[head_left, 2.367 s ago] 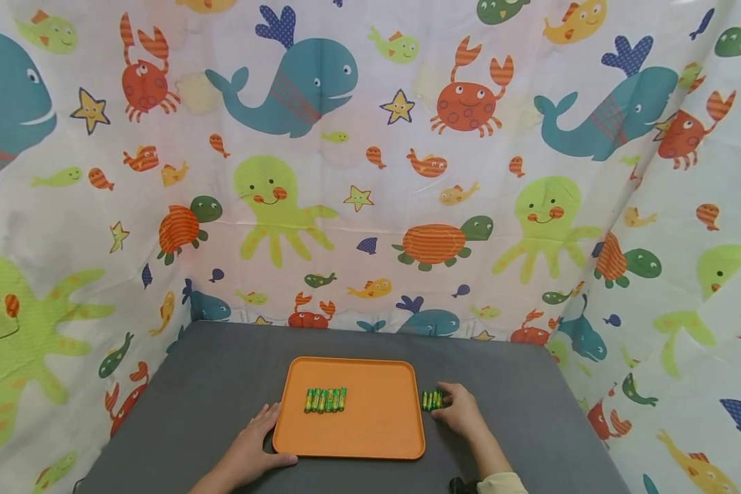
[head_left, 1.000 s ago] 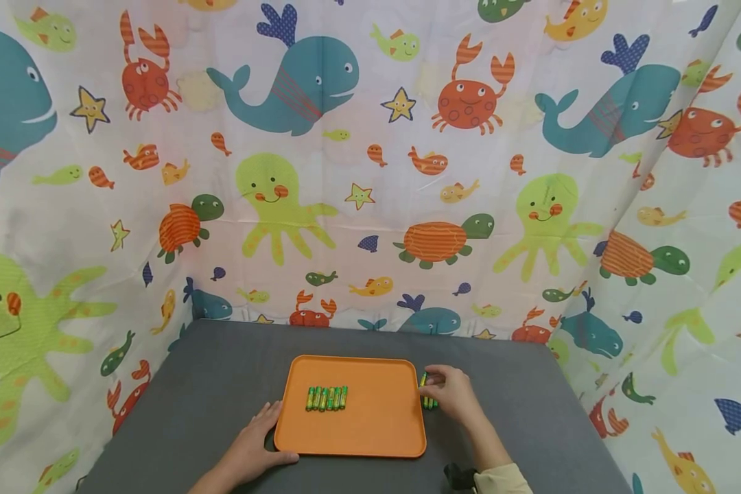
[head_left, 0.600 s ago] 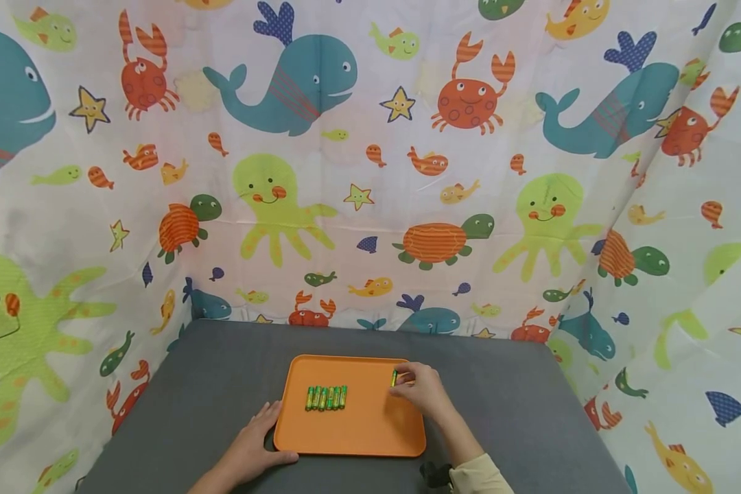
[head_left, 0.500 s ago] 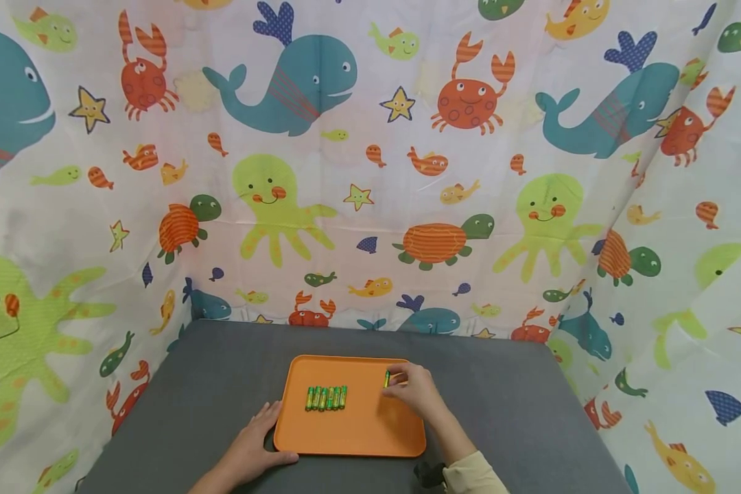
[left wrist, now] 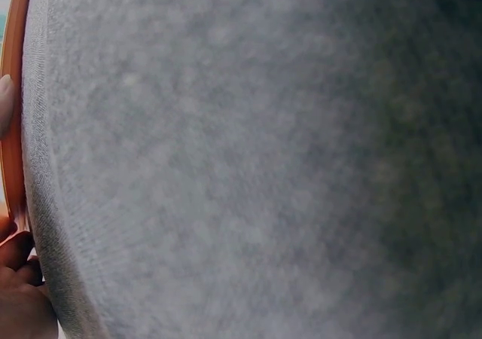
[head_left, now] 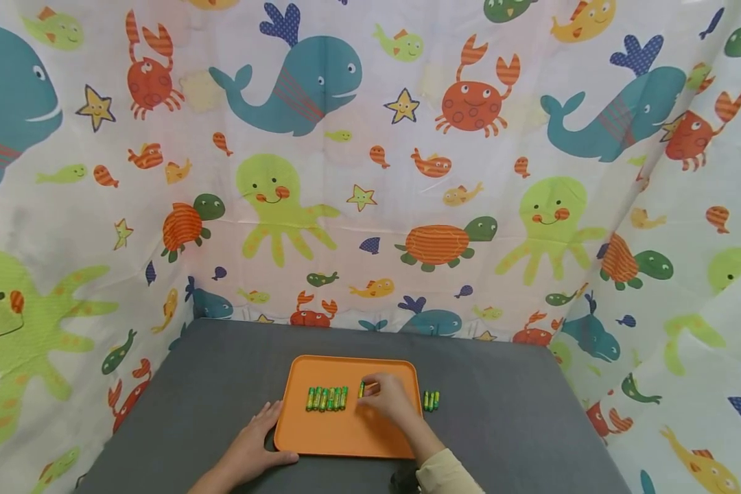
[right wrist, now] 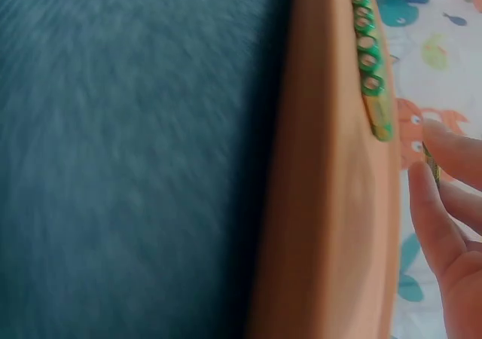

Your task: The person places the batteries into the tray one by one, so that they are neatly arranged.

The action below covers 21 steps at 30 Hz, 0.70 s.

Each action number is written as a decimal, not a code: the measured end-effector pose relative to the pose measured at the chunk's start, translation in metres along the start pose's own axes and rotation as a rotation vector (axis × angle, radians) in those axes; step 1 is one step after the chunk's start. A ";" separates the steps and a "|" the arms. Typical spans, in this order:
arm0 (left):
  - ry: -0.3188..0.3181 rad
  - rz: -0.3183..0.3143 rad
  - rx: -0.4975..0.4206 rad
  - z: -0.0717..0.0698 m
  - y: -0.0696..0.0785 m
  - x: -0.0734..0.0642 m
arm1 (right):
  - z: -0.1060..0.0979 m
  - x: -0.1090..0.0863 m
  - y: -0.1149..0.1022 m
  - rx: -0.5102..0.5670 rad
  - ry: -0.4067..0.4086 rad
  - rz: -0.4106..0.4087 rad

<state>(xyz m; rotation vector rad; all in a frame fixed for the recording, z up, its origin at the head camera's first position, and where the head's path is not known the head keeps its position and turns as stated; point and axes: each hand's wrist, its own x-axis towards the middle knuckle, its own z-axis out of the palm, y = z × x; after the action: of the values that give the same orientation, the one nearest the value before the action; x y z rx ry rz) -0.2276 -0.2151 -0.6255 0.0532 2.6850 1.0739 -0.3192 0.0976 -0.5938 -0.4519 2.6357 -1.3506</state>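
In the head view an orange tray (head_left: 339,438) lies on the dark table, bearing a row of several green-and-yellow batteries (head_left: 326,399) side by side. My right hand (head_left: 390,401) is over the tray, right of that row, and pinches one battery (head_left: 361,390) between thumb and fingers, held upright. The pinched battery (right wrist: 432,163) also shows in the right wrist view, partly covered by fingertips. At the tray's near left corner my left hand (head_left: 250,442) rests with fingers spread, touching the edge; the left wrist view catches only some fingers (left wrist: 16,252) beside the rim.
Three more batteries (head_left: 431,401) lie on the grey table (head_left: 500,412) just right of the tray. A white cloth (head_left: 370,206) printed with sea animals hangs around the back and sides. A dark object (head_left: 404,480) is at my right wrist, by the sleeve.
My right hand has picked a battery from the group right of the tray and carried it left over the tray towards the row. The left hand stays at the corner.
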 end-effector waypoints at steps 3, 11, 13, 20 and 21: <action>-0.002 0.006 -0.008 0.000 0.000 0.000 | 0.008 0.003 0.003 0.003 -0.019 0.011; 0.001 0.016 0.004 0.002 -0.003 0.000 | 0.027 0.010 0.006 -0.012 -0.040 0.011; 0.002 0.015 0.007 0.003 -0.004 0.000 | 0.031 0.010 0.005 -0.027 -0.037 -0.001; 0.012 0.023 0.017 0.004 -0.007 0.001 | 0.037 0.010 0.002 -0.034 -0.035 -0.031; 0.012 0.024 0.019 0.004 -0.007 0.001 | 0.037 0.010 0.002 -0.033 -0.034 -0.037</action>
<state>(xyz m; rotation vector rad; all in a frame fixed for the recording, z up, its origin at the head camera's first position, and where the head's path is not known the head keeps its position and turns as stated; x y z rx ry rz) -0.2272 -0.2177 -0.6332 0.0834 2.7121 1.0585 -0.3193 0.0669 -0.6165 -0.5252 2.6381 -1.3001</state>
